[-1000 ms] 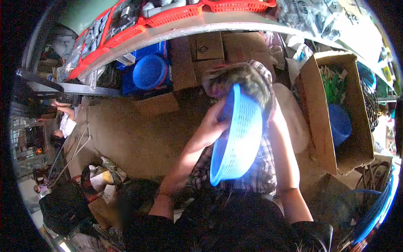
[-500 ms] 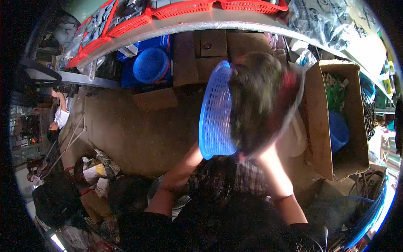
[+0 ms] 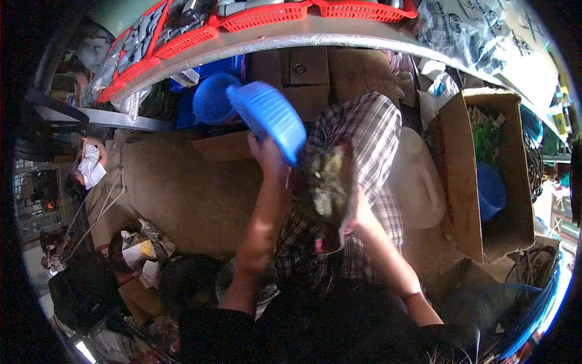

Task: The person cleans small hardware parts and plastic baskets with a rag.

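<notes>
My left hand (image 3: 268,159) is closed on the rim of a blue plastic basket (image 3: 270,118), which is tilted with its ribbed outside showing. My right hand (image 3: 360,215) grips the edge of a dark, blurred object (image 3: 325,188) with pale green and some red on it; what it is I cannot make out. That object hangs over my lap, close to the lower edge of the basket. Checked cloth (image 3: 379,130) covers my legs behind it.
Red baskets (image 3: 264,16) of grey parts stand on the shelf above. Another blue basket (image 3: 216,99) is below the shelf. An open carton (image 3: 458,176) is at right, a translucent container (image 3: 415,182) beside it. A person (image 3: 92,164) is at far left.
The blue basket has moved left and tipped, apart from the dark object. That object has come down and left towards my lap. The person at far left has shifted.
</notes>
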A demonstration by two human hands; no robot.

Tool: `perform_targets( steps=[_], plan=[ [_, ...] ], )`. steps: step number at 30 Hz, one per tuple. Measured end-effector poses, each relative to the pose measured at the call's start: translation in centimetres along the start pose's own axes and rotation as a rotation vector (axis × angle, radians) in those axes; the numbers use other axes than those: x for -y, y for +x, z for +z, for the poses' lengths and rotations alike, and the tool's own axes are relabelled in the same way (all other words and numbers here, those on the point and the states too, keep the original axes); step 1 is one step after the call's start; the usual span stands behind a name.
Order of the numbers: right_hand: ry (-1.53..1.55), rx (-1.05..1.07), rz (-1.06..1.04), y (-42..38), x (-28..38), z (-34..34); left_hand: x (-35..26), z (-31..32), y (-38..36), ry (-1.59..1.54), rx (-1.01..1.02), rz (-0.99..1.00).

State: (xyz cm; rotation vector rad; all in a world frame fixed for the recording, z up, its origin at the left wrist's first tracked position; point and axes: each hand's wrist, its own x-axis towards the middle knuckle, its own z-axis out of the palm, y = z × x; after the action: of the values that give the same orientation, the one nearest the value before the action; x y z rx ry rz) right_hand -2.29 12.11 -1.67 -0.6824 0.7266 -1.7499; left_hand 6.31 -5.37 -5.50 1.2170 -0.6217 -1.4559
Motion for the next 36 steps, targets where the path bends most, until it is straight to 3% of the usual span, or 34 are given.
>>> perform_targets(
  steps=[2, 4, 5, 6, 7, 8, 10, 11, 13, 16, 18, 19, 21, 23, 24, 25, 26, 27, 29, 31, 33, 34, 36],
  plan=[
    [-0.042, -0.045, 0.026, -0.2, 3.3, 0.0, 1.9, -1.0, 4.0, 0.101, -0.206, 0.037],
    [-0.251, -0.173, 0.040, -0.5, 6.6, -0.9, 6.1, -5.8, 12.4, 0.226, -0.330, 0.093],
    [-0.377, -0.256, 0.035, -1.1, 8.2, -1.7, 5.0, -6.8, 14.6, 0.305, -0.294, 0.102],
    [-0.501, -0.352, 0.012, -2.0, 9.9, -2.6, 2.0, -4.8, 12.7, 0.389, -0.370, 0.256],
    [-0.627, -0.453, -0.006, -3.1, 11.7, -3.7, 2.0, -6.4, 15.9, 0.570, -0.489, 0.232],
    [-0.748, -0.559, -0.038, -4.4, 13.7, -4.8, 7.0, -13.0, 25.2, 0.649, -0.451, 0.451],
    [-0.948, -0.772, -0.112, -7.8, 17.5, -7.6, -1.2, -7.4, 19.0, 0.413, -0.343, 0.160],
    [-1.055, -0.894, -0.148, -9.7, 19.7, -9.0, -2.6, -7.8, 18.9, 0.509, -0.225, 0.120],
    [-1.242, -1.104, -0.205, -13.9, 23.6, -11.7, -1.4, -10.4, 23.1, 0.682, -0.235, 0.173],
    [-1.484, -1.351, -0.242, -19.0, 29.2, -14.6, 0.8, -12.5, 26.2, 0.913, -0.393, 0.590],
    [-1.624, -1.426, -0.180, -21.1, 32.0, -16.0, -1.7, -9.1, 20.6, 1.177, -0.389, 0.939],
    [-1.698, -1.426, -0.109, -21.6, 33.1, -17.0, -2.8, -7.6, 17.7, 1.305, -0.383, 1.113],
    [-1.832, -1.366, 0.118, -22.3, 34.6, -19.6, -3.2, -7.3, 16.6, 1.437, -0.028, 1.160],
    [-1.949, -1.165, 0.530, -22.5, 34.4, -23.9, -2.8, -7.5, 17.2, 1.713, 0.242, 1.232],
    [-1.982, -1.046, 0.739, -20.9, 33.1, -24.1, -2.2, -7.7, 18.1, 1.746, 0.317, 1.055],
    [-2.074, -0.876, 0.742, -19.7, 31.2, -23.7, -1.6, -8.1, 19.1, 1.770, 0.374, 0.876],
    [-2.140, -0.824, 1.005, -17.6, 29.4, -22.5, -0.6, -8.5, 20.2, 1.812, 0.339, 0.846],
    [-2.142, -0.680, 1.065, -18.8, 28.1, -24.6, 0.0, -8.7, 21.0, 1.857, 0.308, 0.817],
    [-2.221, -0.735, 1.042, -17.9, 24.9, -26.0, -0.4, -8.2, 21.3, 1.786, 0.350, 0.851],
    [-2.175, -0.694, 1.199, -15.1, 25.0, -24.2, -1.0, -6.9, 20.3, 1.673, 0.314, 0.757],
    [-2.206, -0.705, 1.166, -14.9, 25.1, -24.3, -2.2, -5.9, 18.6, 1.523, 0.325, 1.109],
    [-2.223, -0.718, 1.160, -14.6, 25.3, -23.3, -3.0, -5.4, 17.8, 1.472, 0.389, 1.139],
    [-2.211, -0.779, 1.212, -13.9, 25.6, -21.9, -3.5, -4.9, 17.0, 1.322, 0.548, 0.984]
  ],
)
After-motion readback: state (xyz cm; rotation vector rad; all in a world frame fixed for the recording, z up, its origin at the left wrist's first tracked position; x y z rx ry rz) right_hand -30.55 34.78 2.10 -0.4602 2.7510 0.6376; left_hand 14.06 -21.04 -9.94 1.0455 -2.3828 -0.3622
